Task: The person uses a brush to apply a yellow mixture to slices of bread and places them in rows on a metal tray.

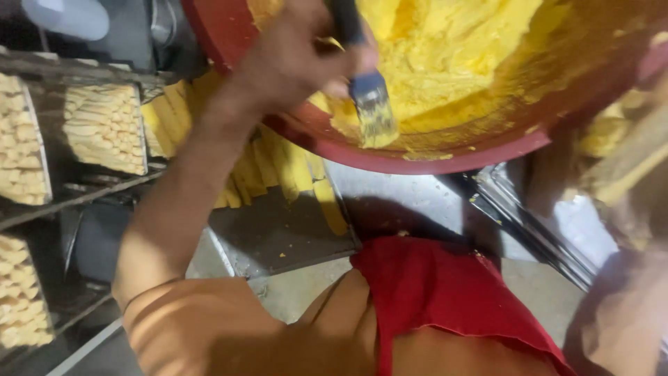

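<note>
**Brush in the yellow paste**

Closest to us is our own red cloth (445,299) over the lap, with our left arm rising from the lower left of the view. Just beyond it lies a flat metal tray (285,233), its far part covered with yellow strips (278,170) laid side by side.

Further up, our left hand (296,59) is closed around the dark handle of a flat brush (369,97). The brush points down, its bristles smeared yellow and touching the inner wall of a large red bowl (445,160). The bowl holds a thick yellow paste (445,49) that coats its side.

Our right hand is only a blur at the right edge; we cannot tell its grip.

Off to the far left stands a rack (76,195) of trays filled with pale sticks.
</note>
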